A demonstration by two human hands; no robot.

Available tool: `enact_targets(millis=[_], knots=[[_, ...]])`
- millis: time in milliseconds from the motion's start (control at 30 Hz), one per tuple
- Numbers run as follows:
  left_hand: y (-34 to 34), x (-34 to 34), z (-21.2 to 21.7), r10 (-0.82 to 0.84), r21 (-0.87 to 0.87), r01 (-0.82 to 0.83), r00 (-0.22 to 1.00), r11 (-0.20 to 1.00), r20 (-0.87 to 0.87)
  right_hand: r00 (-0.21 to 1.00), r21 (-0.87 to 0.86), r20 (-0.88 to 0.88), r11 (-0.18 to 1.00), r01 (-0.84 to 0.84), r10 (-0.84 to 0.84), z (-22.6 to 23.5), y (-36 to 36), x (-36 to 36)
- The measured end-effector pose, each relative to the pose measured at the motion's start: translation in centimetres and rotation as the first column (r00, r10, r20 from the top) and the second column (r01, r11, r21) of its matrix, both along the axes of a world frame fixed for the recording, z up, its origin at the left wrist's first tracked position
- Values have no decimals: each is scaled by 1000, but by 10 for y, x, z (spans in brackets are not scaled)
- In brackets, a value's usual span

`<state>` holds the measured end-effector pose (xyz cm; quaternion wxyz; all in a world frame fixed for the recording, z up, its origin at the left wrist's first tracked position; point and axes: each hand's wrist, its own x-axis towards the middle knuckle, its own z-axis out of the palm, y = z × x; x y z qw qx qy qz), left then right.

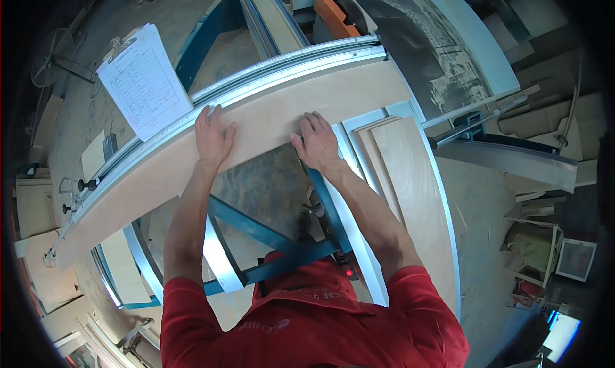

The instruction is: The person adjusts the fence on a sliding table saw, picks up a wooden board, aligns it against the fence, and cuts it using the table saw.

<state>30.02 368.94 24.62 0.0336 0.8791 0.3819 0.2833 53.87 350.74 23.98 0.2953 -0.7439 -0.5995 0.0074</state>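
A long pale plywood strip (269,121) lies across a sliding table frame, its far edge along a metal rail fence (288,64). My left hand (214,137) rests on the strip with thumb apart, its fingertips close to the fence. Farther right, my right hand (315,142) presses on the strip's near edge, fingers slightly bent and thumb out to the side. Neither hand wraps round anything. Beside my right forearm, several plywood panels (413,169) lie stacked on the table.
A clipboard with a paper sheet (144,80) leans over the fence at the left. Beyond the fence's right end stands an orange guard (336,14). Blue frame bars (256,220) cross below my arms. Board offcuts (538,124) lie at the right.
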Motion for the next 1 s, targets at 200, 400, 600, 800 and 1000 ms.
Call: enact_targets(millis=[200, 400, 600, 800, 1000], knots=[[39, 36, -27, 22, 173, -13, 998, 985, -55, 993, -131, 103, 991, -36, 50, -26, 52, 26], [55, 51, -35, 49, 203, -36, 997, 979, -64, 992, -208, 112, 978, -27, 51, -27, 66, 41], [66, 4, -37, 128, 298, -101, 989, 949, -73, 982, -201, 82, 968, -150, 169, -30, 99, 11], [51, 54, -44, 116, 163, -118, 993, 980, 22, 960, -92, 169, 974, -208, 221, -30, 67, 63], [37, 30, -34, 166, 98, -169, 985, 981, 36, 909, -176, 319, 959, -222, 269, -32, 80, 59]])
